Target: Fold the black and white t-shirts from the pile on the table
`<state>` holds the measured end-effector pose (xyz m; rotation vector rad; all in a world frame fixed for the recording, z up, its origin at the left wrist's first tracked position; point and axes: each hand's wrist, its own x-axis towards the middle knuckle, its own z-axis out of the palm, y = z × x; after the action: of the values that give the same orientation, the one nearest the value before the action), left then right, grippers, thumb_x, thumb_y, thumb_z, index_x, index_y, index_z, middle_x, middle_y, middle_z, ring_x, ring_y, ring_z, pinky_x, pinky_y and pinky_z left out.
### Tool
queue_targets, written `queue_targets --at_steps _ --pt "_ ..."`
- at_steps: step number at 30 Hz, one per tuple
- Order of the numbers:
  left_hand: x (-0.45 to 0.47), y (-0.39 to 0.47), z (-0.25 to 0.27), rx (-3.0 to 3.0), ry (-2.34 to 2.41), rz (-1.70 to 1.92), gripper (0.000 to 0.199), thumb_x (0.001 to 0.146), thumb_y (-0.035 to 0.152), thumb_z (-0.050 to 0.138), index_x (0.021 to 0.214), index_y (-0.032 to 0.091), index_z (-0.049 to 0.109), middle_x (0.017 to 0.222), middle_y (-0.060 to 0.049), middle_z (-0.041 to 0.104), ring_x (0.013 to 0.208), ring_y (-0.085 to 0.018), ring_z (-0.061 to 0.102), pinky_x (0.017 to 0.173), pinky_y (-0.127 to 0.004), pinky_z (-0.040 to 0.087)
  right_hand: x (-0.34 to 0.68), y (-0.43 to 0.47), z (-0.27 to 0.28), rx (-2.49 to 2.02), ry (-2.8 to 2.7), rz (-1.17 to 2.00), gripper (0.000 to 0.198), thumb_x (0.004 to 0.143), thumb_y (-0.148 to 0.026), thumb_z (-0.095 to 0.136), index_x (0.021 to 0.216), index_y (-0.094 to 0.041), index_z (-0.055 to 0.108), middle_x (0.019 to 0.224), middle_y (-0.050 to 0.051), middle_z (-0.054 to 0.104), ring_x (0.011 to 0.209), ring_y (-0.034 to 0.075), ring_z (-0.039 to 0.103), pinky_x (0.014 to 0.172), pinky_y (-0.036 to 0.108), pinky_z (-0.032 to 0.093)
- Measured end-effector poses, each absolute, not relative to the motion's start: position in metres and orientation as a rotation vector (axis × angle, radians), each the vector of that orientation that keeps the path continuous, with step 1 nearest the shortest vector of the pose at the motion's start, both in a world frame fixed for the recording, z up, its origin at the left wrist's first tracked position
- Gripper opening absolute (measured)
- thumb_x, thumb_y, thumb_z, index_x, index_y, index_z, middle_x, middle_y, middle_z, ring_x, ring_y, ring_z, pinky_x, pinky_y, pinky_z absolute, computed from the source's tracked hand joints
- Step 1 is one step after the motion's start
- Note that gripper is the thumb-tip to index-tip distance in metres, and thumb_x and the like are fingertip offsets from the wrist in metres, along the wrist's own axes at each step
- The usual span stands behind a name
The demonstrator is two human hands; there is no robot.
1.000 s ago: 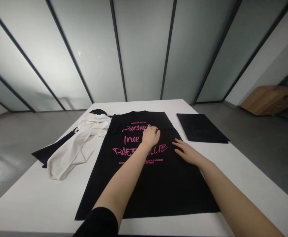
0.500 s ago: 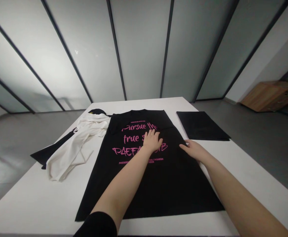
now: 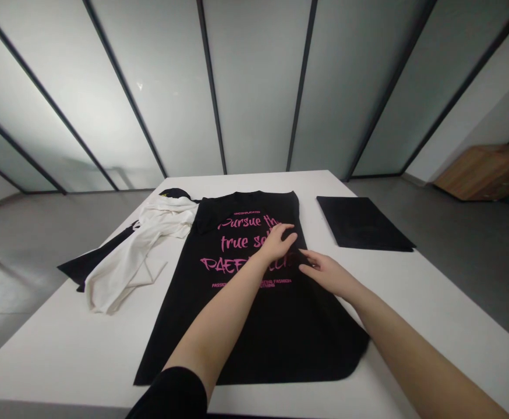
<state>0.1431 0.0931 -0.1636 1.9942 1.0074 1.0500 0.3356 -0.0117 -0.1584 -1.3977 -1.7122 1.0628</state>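
A black T-shirt with pink lettering lies front side up on the white table. My left hand rests on the print near the shirt's right side, its fingers and thumb apart. Beside it, my right hand grips the right side of the shirt between thumb and fingers and has drawn it inward. The lower right corner of the shirt curves in, and part of the lettering is covered by my left hand and forearm.
Right of the shirt lies a folded black garment. At left, a crumpled white garment overlaps dark fabric, with a black cap-like item behind. The white table faces frosted panels; a wooden cabinet stands far right.
My right hand has moved left, bringing the shirt's right edge inward, and its lower right corner now curves. My left hand has shifted slightly right and up on the print.
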Motion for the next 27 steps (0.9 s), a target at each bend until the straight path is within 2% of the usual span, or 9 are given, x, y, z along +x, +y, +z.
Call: queue_targets --at_steps 5,11,14,18,21,24,27 --pt "0.141 0.101 -0.165 1.697 0.920 1.049 0.035 0.100 0.035 0.068 0.132 0.021 0.073 0.145 -0.012 0.070 0.136 -0.028 0.063 0.120 -0.045 0.046 0.315 -0.022 -0.157 -1.286 -1.716 1.167 0.059 0.094 -0.039 0.073 0.150 -0.024 0.066 0.135 0.010 0.077 0.125 0.032 0.072 0.114 0.054 0.054" --pt "0.129 0.113 -0.167 1.090 0.852 1.149 0.029 0.094 0.040 0.075 0.114 0.021 0.081 0.138 -0.012 0.076 0.134 -0.028 0.066 0.120 -0.045 0.047 0.296 -0.032 -0.152 -1.243 -1.706 1.258 0.061 0.095 -0.045 0.071 0.152 -0.023 0.066 0.141 0.011 0.074 0.126 0.031 0.072 0.114 0.052 0.054" --pt "0.121 0.118 -0.161 0.925 0.841 1.150 0.028 0.093 0.039 0.077 0.109 0.017 0.080 0.129 -0.014 0.079 0.123 -0.028 0.073 0.112 -0.045 0.054 0.291 -0.038 -0.143 -1.241 -1.790 1.276 0.064 0.095 -0.043 0.072 0.154 -0.022 0.063 0.141 0.012 0.074 0.123 0.030 0.071 0.114 0.052 0.053" --pt "0.107 0.125 -0.148 0.868 0.893 1.170 0.025 0.096 0.036 0.076 0.110 0.015 0.080 0.122 -0.015 0.081 0.109 -0.024 0.077 0.098 -0.038 0.061 0.289 -0.046 -0.130 -1.270 -1.962 1.285 0.070 0.093 -0.040 0.074 0.159 -0.021 0.058 0.135 0.012 0.074 0.120 0.030 0.069 0.110 0.052 0.053" --pt "0.092 0.130 -0.141 0.874 0.923 1.202 0.022 0.094 0.031 0.078 0.108 0.014 0.082 0.118 -0.015 0.082 0.103 -0.022 0.077 0.092 -0.035 0.062 0.289 -0.050 -0.122 -1.244 -2.056 1.379 0.075 0.092 -0.035 0.077 0.163 -0.026 0.054 0.120 0.007 0.074 0.100 0.023 0.069 0.096 0.043 0.058" --pt "0.074 0.134 -0.141 0.914 0.952 1.174 0.018 0.093 0.027 0.079 0.106 0.015 0.083 0.115 -0.014 0.083 0.101 -0.021 0.077 0.090 -0.032 0.060 0.288 -0.057 -0.117 -1.175 -2.101 1.677 0.078 0.091 -0.032 0.079 0.164 -0.027 0.051 0.101 0.000 0.071 0.076 0.014 0.063 0.075 0.030 0.057" --pt "0.059 0.134 -0.148 0.970 1.032 1.100 0.017 0.091 0.025 0.082 0.106 0.016 0.084 0.112 -0.012 0.083 0.100 -0.019 0.076 0.090 -0.030 0.058 0.283 -0.067 -0.115 -1.084 -1.985 2.095 0.074 0.097 -0.042 0.074 0.165 -0.027 0.049 0.106 0.004 0.074 0.074 0.014 0.067 0.068 0.027 0.057"
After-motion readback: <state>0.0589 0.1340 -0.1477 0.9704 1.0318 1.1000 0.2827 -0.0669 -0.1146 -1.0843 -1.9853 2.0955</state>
